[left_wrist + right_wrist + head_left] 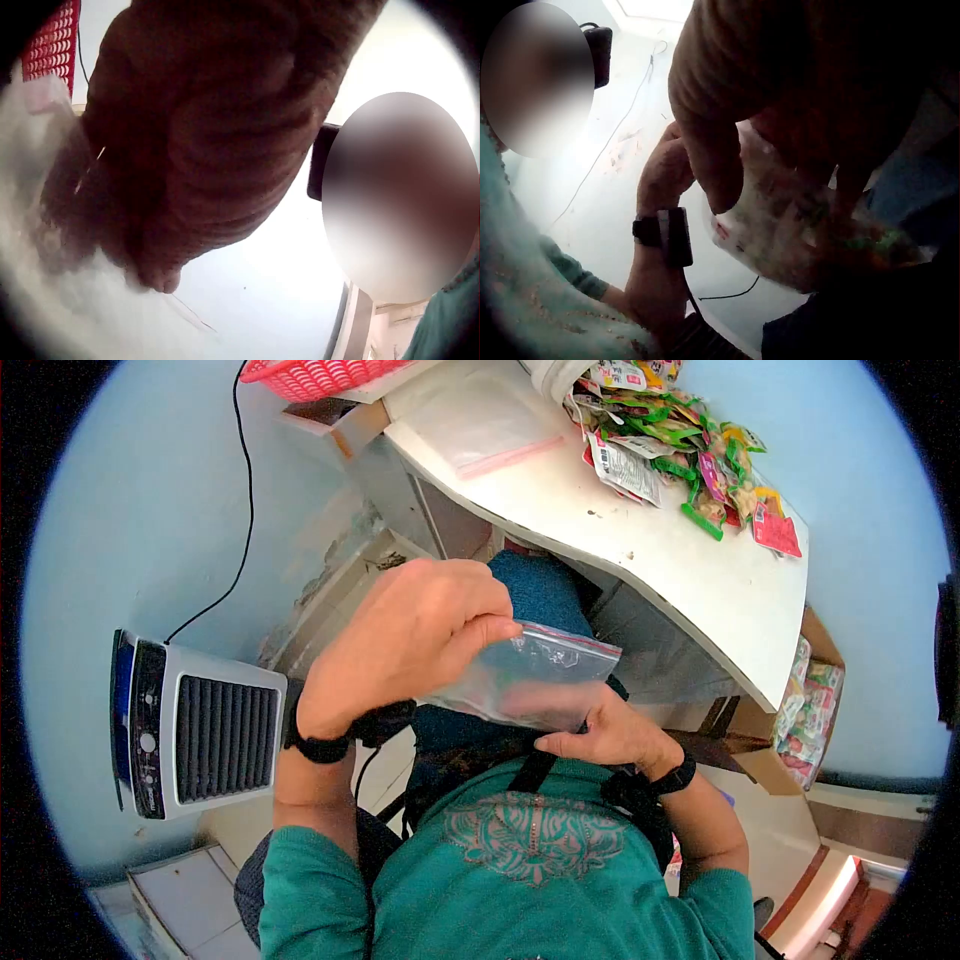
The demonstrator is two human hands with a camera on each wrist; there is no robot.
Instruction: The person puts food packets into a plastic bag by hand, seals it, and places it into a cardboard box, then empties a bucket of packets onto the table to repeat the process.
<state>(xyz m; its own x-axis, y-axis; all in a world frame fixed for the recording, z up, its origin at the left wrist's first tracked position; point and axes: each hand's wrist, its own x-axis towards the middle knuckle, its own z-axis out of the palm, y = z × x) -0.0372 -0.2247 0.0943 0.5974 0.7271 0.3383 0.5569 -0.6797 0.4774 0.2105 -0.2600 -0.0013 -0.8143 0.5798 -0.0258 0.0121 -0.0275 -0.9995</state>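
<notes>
A clear zip bag (565,652) with a red line along its upper edge hangs in front of the torso. My left hand (425,628) pinches its upper left corner between thumb and fingers. Lower down on the right, my right hand (622,732) grips the bag, thumb in front and fingers showing through the plastic from behind. Blurred green and reddish contents show through the bag (787,232) in the right wrist view. In the left wrist view the left hand (217,142) is dark and close, with cloudy plastic (75,307) beside its fingertips.
On the white table (690,580) ahead lie a heap of small colourful snack packets (690,450) and a flat clear bag (490,430). An open carton (825,705) of packets stands at right. A red basket (315,375) is upper left, an air cooler (215,730) left.
</notes>
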